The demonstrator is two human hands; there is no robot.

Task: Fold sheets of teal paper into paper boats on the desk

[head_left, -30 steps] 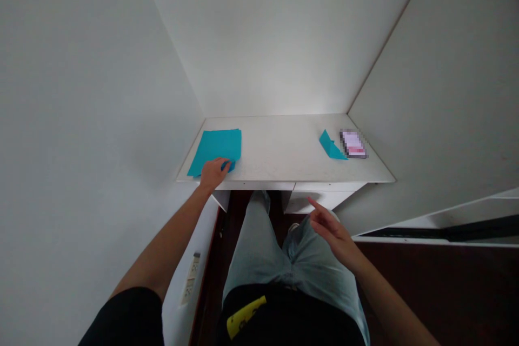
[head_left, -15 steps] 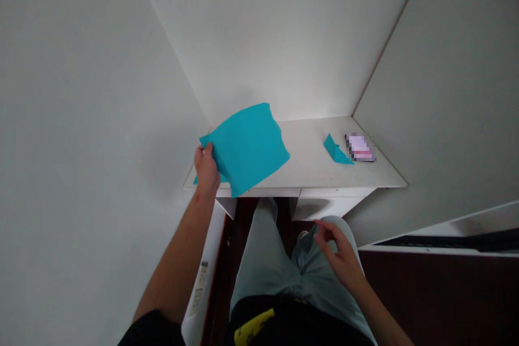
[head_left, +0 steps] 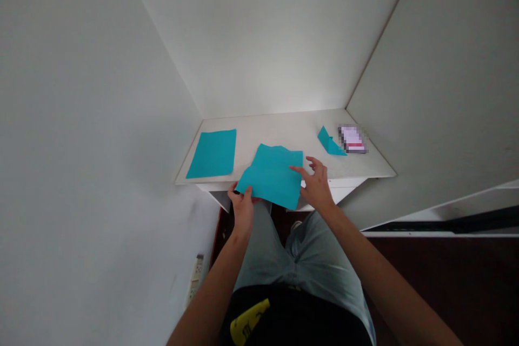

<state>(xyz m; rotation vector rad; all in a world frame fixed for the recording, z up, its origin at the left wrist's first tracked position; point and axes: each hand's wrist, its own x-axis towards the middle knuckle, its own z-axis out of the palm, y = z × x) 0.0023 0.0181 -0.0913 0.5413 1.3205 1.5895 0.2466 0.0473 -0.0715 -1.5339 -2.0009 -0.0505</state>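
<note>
My left hand (head_left: 242, 206) pinches the near left corner of a teal paper sheet (head_left: 273, 175), which overhangs the front edge of the white desk (head_left: 279, 132). At the sheet's right edge is my right hand (head_left: 316, 186), its fingers spread and touching the paper. Flat on the desk's left side lies a stack of teal paper (head_left: 213, 152). A folded teal paper piece (head_left: 329, 142) sits at the right, beside a blurred phone (head_left: 352, 139).
White walls close the desk in on the left, back and right. A drawer front (head_left: 344, 190) runs under the desk top. My legs in light jeans stand on a dark floor. A power strip (head_left: 195, 275) lies by the left wall.
My left hand lifted one teal sheet off the stack and brought it to the desk's front middle. My right hand rose from my lap to the sheet's right edge.
</note>
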